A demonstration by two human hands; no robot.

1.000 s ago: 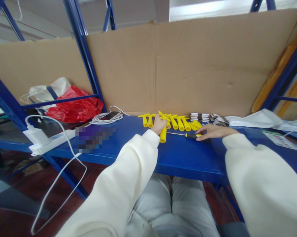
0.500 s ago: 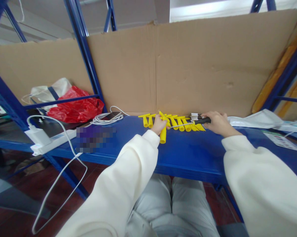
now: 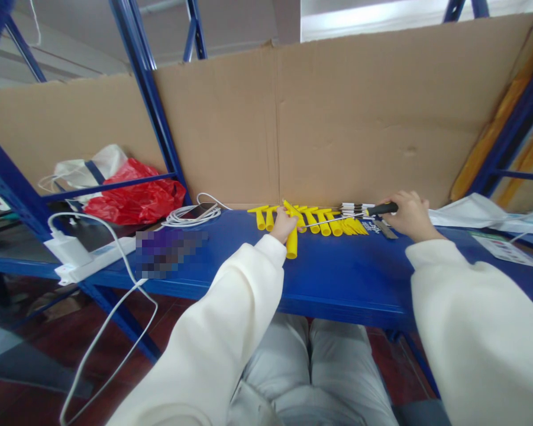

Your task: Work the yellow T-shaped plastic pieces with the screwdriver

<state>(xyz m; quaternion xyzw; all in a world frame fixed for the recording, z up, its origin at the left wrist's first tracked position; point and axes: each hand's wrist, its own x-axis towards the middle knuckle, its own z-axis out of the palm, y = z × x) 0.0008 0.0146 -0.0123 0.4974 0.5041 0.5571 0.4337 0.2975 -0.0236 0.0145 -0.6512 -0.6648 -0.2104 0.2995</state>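
Note:
My left hand is closed around a yellow T-shaped plastic piece, its round open tube end facing me. My right hand grips the black handle of a screwdriver. The long metal shaft points left and reaches the yellow piece at my left fingers; whether its tip is inside or only touching is hidden. Behind and between my hands lies a row of similar yellow T-shaped pieces. Several slim white-and-black pieces lie behind the shaft. Below my right hand lies a flat grey strip.
A coiled white cable and a phone lie at the back left. Further left are a red plastic bag and a white power strip. Cardboard walls the back of the blue shelf. White sheeting lies right.
My right hand has drawn the screwdriver to the right and slightly up, away from my left hand. The grey strip now shows beneath it. My left hand stays put.

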